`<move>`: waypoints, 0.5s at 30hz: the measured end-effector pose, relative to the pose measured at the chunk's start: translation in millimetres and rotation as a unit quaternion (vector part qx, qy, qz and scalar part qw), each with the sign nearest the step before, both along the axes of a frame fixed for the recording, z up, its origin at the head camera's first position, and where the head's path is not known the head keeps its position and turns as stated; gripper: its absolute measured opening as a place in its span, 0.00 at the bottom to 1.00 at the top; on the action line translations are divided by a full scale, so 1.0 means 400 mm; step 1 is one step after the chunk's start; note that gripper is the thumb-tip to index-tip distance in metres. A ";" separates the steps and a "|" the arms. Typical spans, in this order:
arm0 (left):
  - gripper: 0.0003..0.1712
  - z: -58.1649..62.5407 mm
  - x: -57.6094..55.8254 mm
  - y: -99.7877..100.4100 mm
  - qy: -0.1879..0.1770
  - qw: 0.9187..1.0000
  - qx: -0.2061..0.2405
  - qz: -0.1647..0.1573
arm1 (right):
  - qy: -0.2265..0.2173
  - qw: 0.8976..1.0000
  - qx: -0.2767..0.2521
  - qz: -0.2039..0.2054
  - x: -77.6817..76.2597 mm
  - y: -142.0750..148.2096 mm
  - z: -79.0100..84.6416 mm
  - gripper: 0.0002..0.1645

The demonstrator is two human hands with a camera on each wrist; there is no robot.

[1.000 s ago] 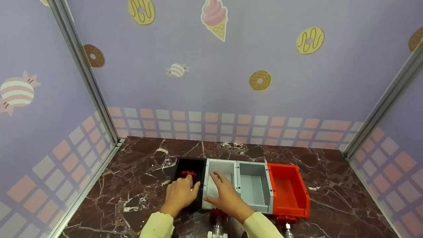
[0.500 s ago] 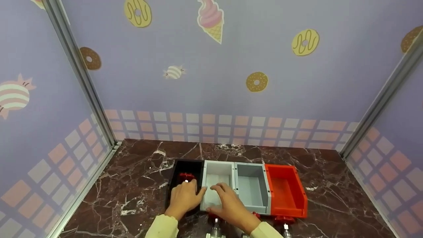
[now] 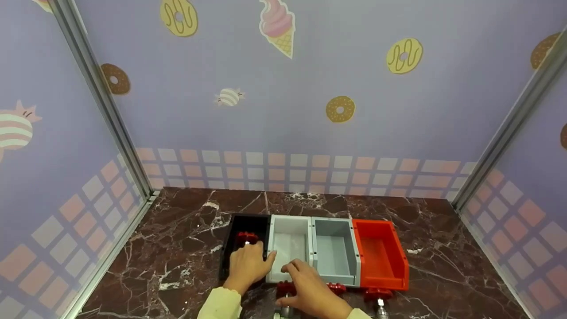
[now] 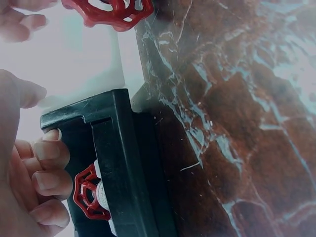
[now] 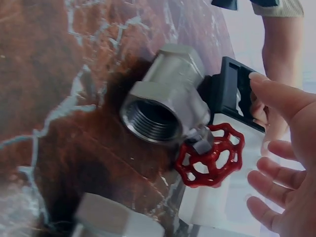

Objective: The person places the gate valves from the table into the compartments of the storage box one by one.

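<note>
My left hand (image 3: 247, 265) is over the front of the black bin (image 3: 251, 220), thumb apart, fingers loosely bent. A valve with a red handwheel (image 4: 86, 193) lies inside that bin, just beyond my fingers; in the left wrist view the fingertips are at the bin's edge. My right hand (image 3: 310, 289) hovers by a metal gate valve (image 5: 170, 94) standing on the table before the white bin (image 3: 290, 228). Its fingers are spread and relaxed around the side of the red handwheel (image 5: 212, 155), with a gap visible in the right wrist view.
A grey bin (image 3: 334, 225) and a red-orange bin (image 3: 402, 261) continue the row to the right. More valves with red handwheels (image 3: 378, 293) stand along the bins' front. The marble-patterned table (image 3: 177, 248) is enclosed by patterned walls (image 3: 283, 124) with metal corner posts.
The right hand has drawn back from over the white bin to the valve in front of it. The left hand has pulled back slightly from the handwheel in the black bin.
</note>
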State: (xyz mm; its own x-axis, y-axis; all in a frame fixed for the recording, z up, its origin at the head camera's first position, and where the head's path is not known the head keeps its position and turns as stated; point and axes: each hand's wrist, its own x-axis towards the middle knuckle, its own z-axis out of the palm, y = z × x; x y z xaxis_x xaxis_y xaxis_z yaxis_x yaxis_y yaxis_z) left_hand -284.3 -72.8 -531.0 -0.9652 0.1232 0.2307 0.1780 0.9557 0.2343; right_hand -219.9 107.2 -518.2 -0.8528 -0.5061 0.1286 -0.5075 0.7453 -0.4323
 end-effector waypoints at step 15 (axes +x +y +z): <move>0.23 0.002 -0.002 0.009 0.006 1.000 -0.015 -0.006 | 0.008 0.995 0.100 0.010 0.029 0.021 -0.041 0.53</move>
State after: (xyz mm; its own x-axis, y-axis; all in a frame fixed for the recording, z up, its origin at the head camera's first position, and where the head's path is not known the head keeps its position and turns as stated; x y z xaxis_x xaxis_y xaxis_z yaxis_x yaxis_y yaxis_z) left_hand -285.0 -69.4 -530.2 -0.9609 0.1415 0.2379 0.1916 0.9602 0.2031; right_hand -208.5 115.6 -534.6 -0.8405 -0.5405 0.0378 -0.5296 0.8048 -0.2680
